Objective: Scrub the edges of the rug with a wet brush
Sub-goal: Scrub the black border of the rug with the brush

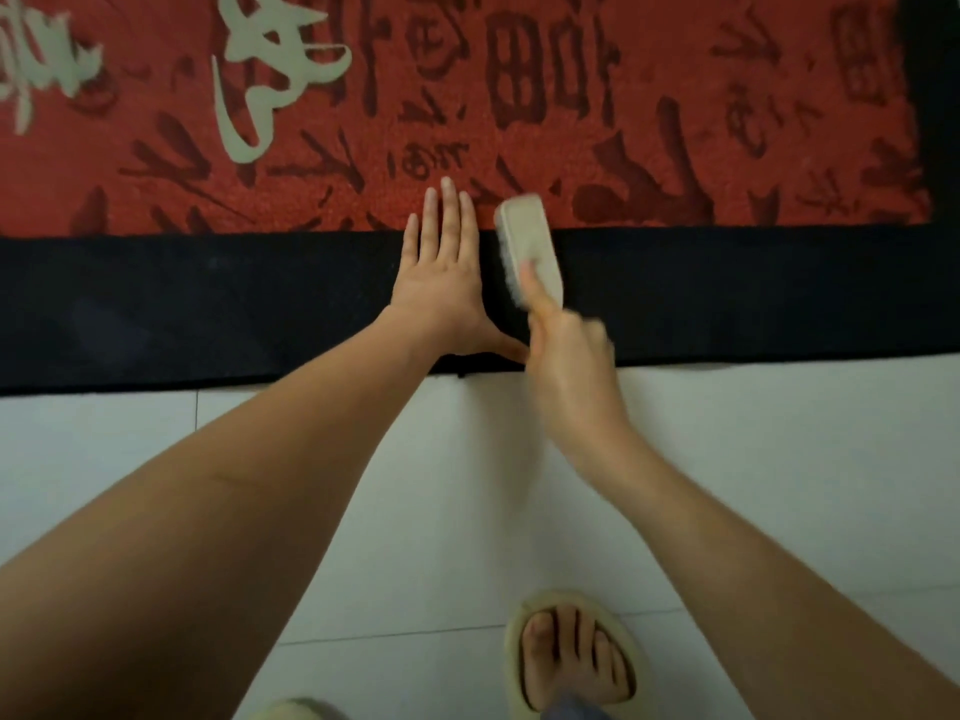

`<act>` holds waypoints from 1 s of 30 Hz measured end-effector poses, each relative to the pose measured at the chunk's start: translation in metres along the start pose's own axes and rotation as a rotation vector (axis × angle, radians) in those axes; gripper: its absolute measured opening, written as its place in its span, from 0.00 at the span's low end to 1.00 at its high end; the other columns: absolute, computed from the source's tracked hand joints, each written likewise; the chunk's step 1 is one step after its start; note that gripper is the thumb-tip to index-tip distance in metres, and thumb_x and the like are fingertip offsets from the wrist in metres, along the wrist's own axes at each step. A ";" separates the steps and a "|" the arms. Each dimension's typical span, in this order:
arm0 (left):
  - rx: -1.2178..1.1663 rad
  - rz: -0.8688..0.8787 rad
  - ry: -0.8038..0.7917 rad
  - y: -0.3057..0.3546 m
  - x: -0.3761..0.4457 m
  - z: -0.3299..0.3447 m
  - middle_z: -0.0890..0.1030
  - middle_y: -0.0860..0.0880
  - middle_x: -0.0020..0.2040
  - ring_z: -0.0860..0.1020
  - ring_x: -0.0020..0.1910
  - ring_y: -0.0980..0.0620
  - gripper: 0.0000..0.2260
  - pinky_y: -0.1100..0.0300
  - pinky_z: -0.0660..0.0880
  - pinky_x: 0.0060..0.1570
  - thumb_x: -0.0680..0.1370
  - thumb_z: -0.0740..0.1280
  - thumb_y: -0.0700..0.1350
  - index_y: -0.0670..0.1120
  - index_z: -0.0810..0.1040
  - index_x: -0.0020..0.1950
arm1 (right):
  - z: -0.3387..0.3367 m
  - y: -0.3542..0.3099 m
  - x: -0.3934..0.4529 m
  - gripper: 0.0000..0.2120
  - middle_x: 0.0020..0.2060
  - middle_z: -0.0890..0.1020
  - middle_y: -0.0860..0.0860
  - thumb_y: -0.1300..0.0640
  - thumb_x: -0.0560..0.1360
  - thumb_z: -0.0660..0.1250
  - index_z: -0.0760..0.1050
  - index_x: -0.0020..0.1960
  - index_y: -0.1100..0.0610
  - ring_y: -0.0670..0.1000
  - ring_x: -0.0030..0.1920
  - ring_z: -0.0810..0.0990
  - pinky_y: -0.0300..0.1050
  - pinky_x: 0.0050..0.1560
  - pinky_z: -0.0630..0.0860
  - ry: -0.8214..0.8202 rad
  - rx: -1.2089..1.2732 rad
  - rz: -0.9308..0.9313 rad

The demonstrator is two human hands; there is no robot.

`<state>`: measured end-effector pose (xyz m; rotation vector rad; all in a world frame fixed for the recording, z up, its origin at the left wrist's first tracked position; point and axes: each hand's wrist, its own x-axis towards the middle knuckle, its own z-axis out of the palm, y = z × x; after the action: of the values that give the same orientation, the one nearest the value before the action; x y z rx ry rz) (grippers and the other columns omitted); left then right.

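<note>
A foot (576, 657) in a pale slipper (519, 636) stood on the white tile floor (156, 444), nearest the camera, with the tip of a second slipper (296, 709) at the bottom edge. Beyond it both bare forearms reached out to the rug (675, 148), red with dark and cream characters and bound by a black border (208, 298).

The right hand (571, 366) was closed around the near end of the brush (530, 241), forefinger laid along its pale back. The brush ran away from that grip across the border, its far tip over the red field and its bristles turned down and leftward; hand and brush were blurred.

Just left of the grip, the left hand (441, 272) lay flat on the border, fingers straight and together, fingertips over the red field, the thumb spread toward the right hand at the rug's near edge.
</note>
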<state>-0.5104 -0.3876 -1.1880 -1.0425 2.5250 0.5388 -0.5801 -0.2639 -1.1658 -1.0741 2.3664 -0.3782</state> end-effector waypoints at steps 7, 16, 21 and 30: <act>-0.023 0.000 0.012 -0.002 0.000 0.001 0.29 0.40 0.77 0.29 0.75 0.42 0.73 0.47 0.32 0.74 0.54 0.67 0.79 0.38 0.29 0.76 | -0.040 0.005 0.076 0.25 0.53 0.78 0.64 0.60 0.81 0.53 0.60 0.76 0.43 0.65 0.52 0.77 0.54 0.54 0.72 0.040 -0.174 -0.114; -0.017 -0.006 0.006 -0.002 -0.002 0.000 0.29 0.41 0.77 0.29 0.75 0.43 0.73 0.47 0.32 0.74 0.54 0.67 0.79 0.38 0.29 0.76 | -0.035 0.018 0.007 0.27 0.51 0.79 0.66 0.59 0.82 0.53 0.54 0.77 0.39 0.65 0.49 0.77 0.52 0.50 0.72 -0.017 -0.083 -0.050; -0.011 -0.014 0.002 -0.002 -0.001 0.002 0.29 0.41 0.77 0.29 0.75 0.43 0.72 0.46 0.32 0.73 0.55 0.67 0.80 0.39 0.29 0.76 | -0.016 0.003 0.012 0.29 0.52 0.77 0.64 0.61 0.82 0.53 0.52 0.77 0.38 0.66 0.52 0.76 0.54 0.49 0.72 -0.109 -0.225 -0.082; -0.016 0.008 0.021 -0.004 -0.001 0.003 0.29 0.41 0.77 0.29 0.75 0.43 0.71 0.46 0.31 0.74 0.56 0.67 0.79 0.39 0.29 0.76 | -0.017 0.014 0.022 0.28 0.53 0.78 0.65 0.59 0.81 0.54 0.53 0.76 0.36 0.67 0.52 0.76 0.55 0.52 0.72 -0.065 -0.187 -0.115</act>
<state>-0.5063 -0.3878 -1.1906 -1.0495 2.5477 0.5538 -0.6101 -0.2710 -1.1652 -1.2920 2.3239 -0.1615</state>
